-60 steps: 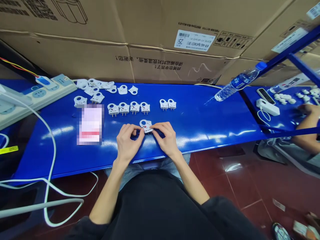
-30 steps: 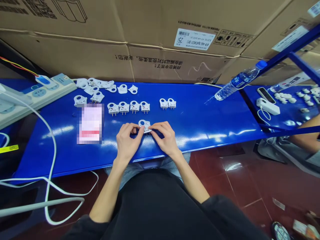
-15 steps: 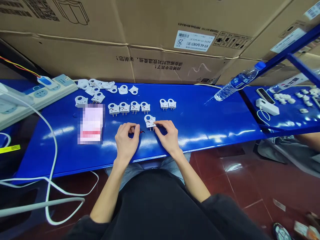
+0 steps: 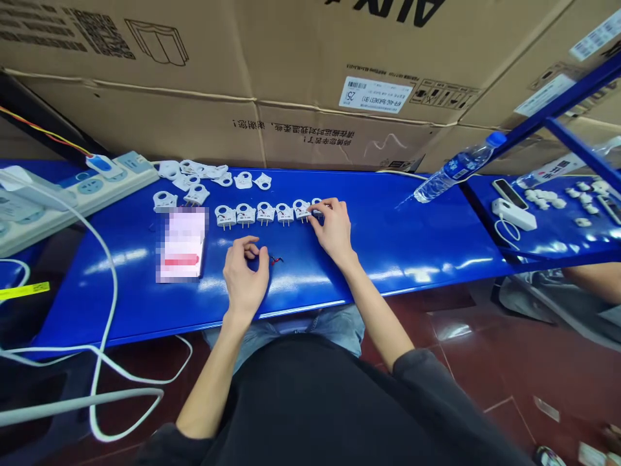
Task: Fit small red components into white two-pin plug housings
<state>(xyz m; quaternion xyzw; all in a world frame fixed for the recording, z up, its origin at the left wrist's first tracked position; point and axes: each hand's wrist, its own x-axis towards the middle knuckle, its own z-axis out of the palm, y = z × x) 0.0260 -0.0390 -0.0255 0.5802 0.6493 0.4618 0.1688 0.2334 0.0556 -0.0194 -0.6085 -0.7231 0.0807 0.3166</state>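
White plug housings (image 4: 264,213) in a single row, at least six in number, the members close beside one another; each carries a round ring at its far end and metal pins directed toward the viewer. The fifth housing (image 4: 299,211) from the left is partly covered, the sixth housing (image 4: 317,202) largely so. A short red-and-black wire (image 4: 275,261) lies loose nearer the viewer, apart from the row.
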